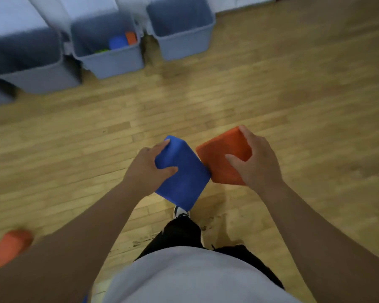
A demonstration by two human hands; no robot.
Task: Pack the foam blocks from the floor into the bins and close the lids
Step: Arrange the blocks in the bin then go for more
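Where the light wooden plank floor (pixel 293 95) meets a pale, blurred backdrop, three open grey plastic bins stand in a row: left bin (pixel 31 80), middle bin (pixel 116 63), right bin (pixel 184 48). The middle bin holds a blue piece (pixel 118 43), an orange piece (pixel 131 37) and something green (pixel 102 50), all blurred. Dark scuff marks show on the floor near the person's black trousers (pixel 179 235) and white shoe (pixel 179 212).

The left hand (pixel 144 169) holds a blue rectangular foam block (pixel 184 182) above the floor, fingers (pixel 163 145) curled round its far end, thumb on top. The right hand (pixel 258 165) holds an orange rectangular foam block (pixel 219 156), fingers (pixel 245 133) wrapped over the far edge, thumb on the top face. Both blocks are tilted and just beside each other at one corner; whether they touch, cannot tell. A second orange foam block (pixel 9 246) lies on the floor at lower left, blurred, well apart from the bins.
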